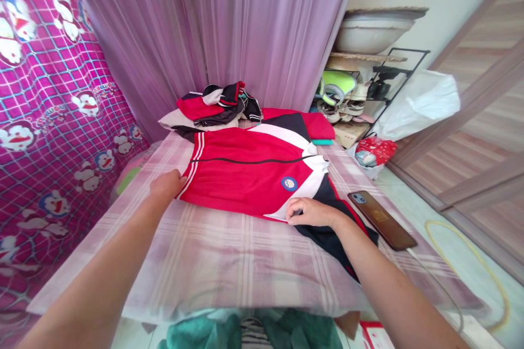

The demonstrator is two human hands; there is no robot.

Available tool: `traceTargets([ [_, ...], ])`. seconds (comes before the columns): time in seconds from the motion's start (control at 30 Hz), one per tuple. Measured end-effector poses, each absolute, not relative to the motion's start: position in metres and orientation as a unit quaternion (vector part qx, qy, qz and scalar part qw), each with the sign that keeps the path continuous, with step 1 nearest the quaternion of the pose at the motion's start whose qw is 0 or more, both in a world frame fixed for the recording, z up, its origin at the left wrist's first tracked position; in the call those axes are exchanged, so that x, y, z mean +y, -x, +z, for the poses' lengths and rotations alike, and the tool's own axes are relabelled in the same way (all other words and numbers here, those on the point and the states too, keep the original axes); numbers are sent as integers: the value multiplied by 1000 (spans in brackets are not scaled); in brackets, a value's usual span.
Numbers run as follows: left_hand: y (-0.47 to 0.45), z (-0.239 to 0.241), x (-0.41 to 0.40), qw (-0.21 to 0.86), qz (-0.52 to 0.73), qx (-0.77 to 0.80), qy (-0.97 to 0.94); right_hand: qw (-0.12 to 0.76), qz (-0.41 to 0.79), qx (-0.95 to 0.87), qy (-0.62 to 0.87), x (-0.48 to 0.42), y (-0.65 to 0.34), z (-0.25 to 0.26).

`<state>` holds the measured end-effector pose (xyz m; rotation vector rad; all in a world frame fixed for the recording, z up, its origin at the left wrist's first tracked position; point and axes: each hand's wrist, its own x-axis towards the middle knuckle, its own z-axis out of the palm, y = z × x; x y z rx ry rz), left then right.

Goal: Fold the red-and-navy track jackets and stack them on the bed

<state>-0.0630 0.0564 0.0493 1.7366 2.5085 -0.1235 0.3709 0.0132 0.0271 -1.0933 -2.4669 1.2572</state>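
Note:
A red zip-up jacket (237,185) with white and navy panels and a round blue badge lies spread sideways on the checked cloth, its striped hem to the left and its collar to the right. My left hand (167,184) pinches the near corner of that hem. Close to the armpit, my right hand (310,211) has its fingers curled onto the jacket's near edge, on the white panel. The near navy sleeve stretches toward me beneath my right wrist. On the far side, the other sleeve is partly hidden.
A phone (382,221) with a cable lies at right on the checked cloth (229,262). Behind are a heap of clothes (221,102) and folded red fabric (319,125). A shoe rack (380,87) with a basin on top stands by the wall. Purple curtains (245,27) hang behind.

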Motion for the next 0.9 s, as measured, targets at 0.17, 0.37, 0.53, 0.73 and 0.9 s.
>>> traceTargets([
  [0.17, 53, 41, 32, -25, 22, 789, -613, 62, 401, -829, 386, 17, -367, 25],
  [0.37, 38, 15, -9, 28, 151, 507, -848, 117, 479, -761, 422, 12, -374, 23],
  [0.53, 48, 0, -12, 21, 147, 496, -855, 147, 517, -724, 431, 14, -380, 17],
  [0.73, 58, 11, 2, 78, 166, 583, -791, 225, 536, -671, 460, 12, -383, 13],
  [0.9, 59, 26, 25, 89, 183, 624, -754, 158, 512, -733, 419, 13, -378, 16],
])
